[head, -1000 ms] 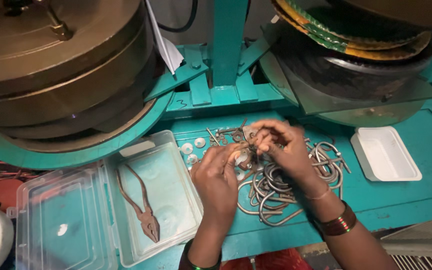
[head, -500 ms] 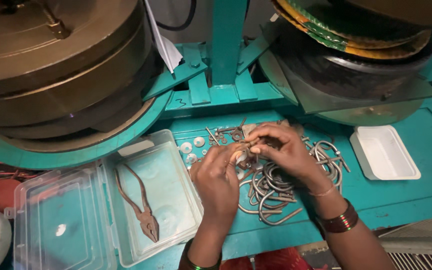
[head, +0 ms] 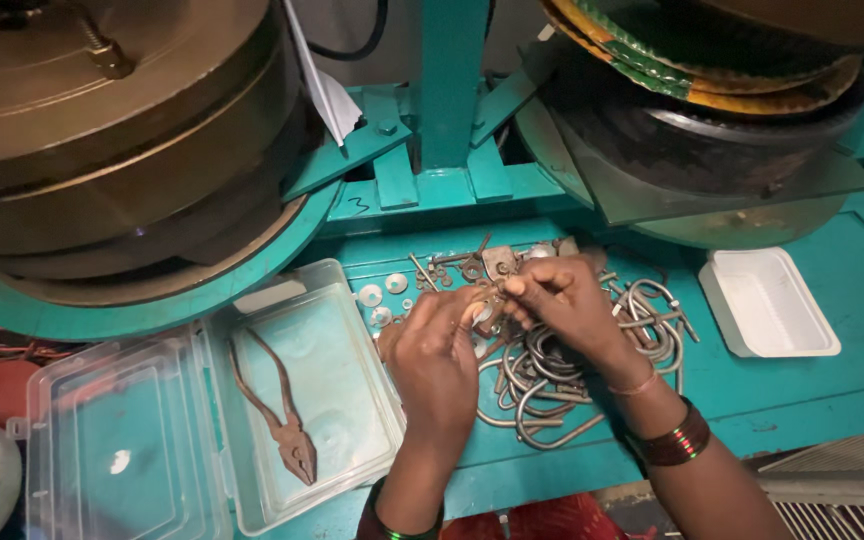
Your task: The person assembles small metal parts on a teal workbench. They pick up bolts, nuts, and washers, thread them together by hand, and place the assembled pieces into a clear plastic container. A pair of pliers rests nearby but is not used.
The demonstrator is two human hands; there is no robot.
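Pinching together at the centre of the frame, the left hand [head: 439, 352] and right hand [head: 564, 305] meet fingertip to fingertip over a small metal part [head: 493, 296] – too tiny and hidden to identify. Beneath them lies a tangled pile of dull grey U-bolts [head: 552, 385] on a teal-painted bench [head: 832, 400]. At lower left, a clear plastic hinged box [head: 252, 480] lies open, holding rusty pliers [head: 277, 415]. Flat round washers [head: 382, 300] sit scattered just above the left hand. A shallow white rectangular tray [head: 767, 305] rests at right. Farther up, large brownish metal drums [head: 102, 130] – cut off by the frame's top edge – flank a teal upright post [head: 449, 80].
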